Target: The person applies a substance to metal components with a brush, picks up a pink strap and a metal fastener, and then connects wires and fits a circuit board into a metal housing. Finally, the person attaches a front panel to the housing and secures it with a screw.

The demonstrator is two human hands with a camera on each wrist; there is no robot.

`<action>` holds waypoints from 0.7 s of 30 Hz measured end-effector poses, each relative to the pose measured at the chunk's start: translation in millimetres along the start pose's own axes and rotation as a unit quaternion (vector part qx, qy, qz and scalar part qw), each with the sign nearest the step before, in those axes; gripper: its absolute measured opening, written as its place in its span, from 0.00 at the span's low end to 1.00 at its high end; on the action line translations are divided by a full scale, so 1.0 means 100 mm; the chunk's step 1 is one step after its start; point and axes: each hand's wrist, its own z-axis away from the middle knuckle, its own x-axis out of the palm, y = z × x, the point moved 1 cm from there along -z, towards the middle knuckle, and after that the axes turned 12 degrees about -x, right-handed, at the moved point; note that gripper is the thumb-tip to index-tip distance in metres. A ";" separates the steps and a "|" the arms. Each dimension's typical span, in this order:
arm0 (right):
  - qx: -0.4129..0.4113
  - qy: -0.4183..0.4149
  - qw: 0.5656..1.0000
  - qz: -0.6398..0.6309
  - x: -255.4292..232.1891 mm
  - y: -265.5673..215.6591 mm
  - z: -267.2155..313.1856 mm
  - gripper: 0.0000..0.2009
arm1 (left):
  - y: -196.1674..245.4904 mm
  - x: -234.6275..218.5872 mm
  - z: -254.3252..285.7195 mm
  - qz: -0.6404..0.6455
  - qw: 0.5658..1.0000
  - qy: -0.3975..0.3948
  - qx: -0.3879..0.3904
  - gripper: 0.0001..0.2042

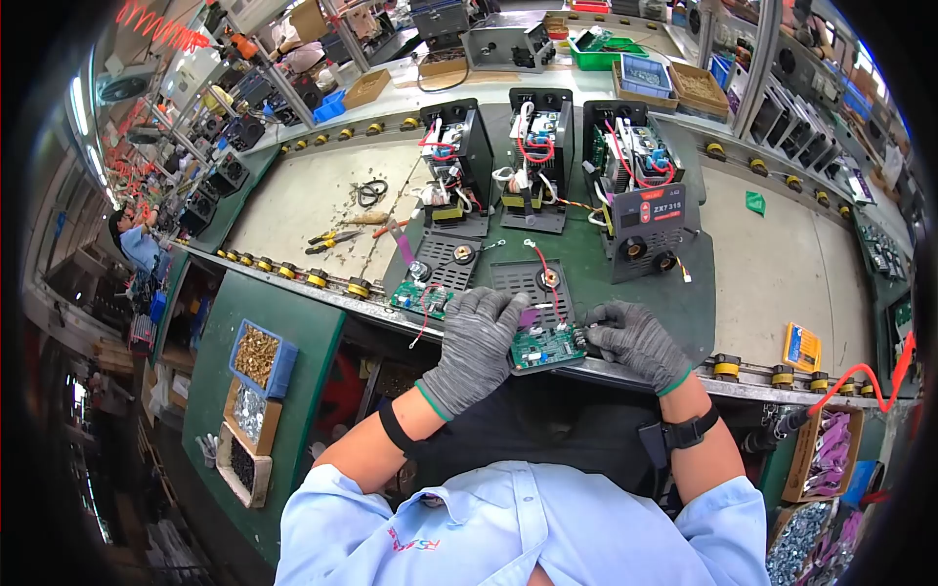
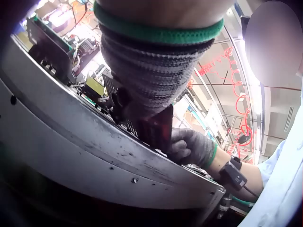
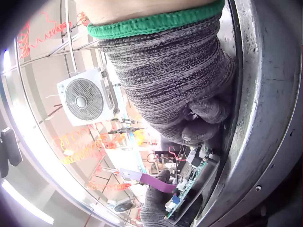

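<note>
Both hands wear grey knitted gloves with green cuffs. In the head view, a black slotted panel (image 1: pixel 501 280) lies at the bench's front edge, a green circuit board (image 1: pixel 547 345) on its near end. My left hand (image 1: pixel 476 350) grips the panel's left side, thumb on top near a purple strip (image 1: pixel 529 317). With curled fingers, my right hand (image 1: pixel 640 344) pinches the right edge beside the board. The right wrist view shows the board (image 3: pixel 188 183) edge-on between both hands, the purple strip (image 3: pixel 158 183) standing up from it. A red wire (image 1: pixel 544 266) runs over the panel's round socket.
A second slotted panel (image 1: pixel 445 262) lies to the left. Behind stand three open black machine units, one with a grey ZX7 315 front (image 1: pixel 657 223). Yellow-handled pliers (image 1: pixel 332 240) and cable lie further left. Yellow rollers (image 1: pixel 726 365) line the bench's metal edge.
</note>
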 end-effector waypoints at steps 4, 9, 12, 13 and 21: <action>-0.002 -0.014 1.000 0.001 -0.03 0.05 -0.01 0.14 | 0.06 -0.09 -0.11 -0.018 0.997 -0.068 0.019 0.30; -0.002 -0.029 0.999 -0.027 -0.05 0.06 0.04 0.15 | 0.17 -0.02 -0.19 -0.005 0.992 -0.068 0.105 0.18; -0.015 -0.009 0.998 -0.061 0.02 -0.09 0.09 0.14 | 0.20 -0.33 -0.38 -0.038 0.986 -0.042 0.160 0.14; -0.044 0.009 0.995 -0.091 0.07 -0.15 0.08 0.14 | 0.19 -0.48 -0.47 -0.064 0.978 -0.036 0.194 0.14; -0.216 0.161 0.963 0.027 0.21 -0.43 -1.36 0.14 | -0.24 -1.09 -2.17 -0.208 0.926 0.058 0.311 0.08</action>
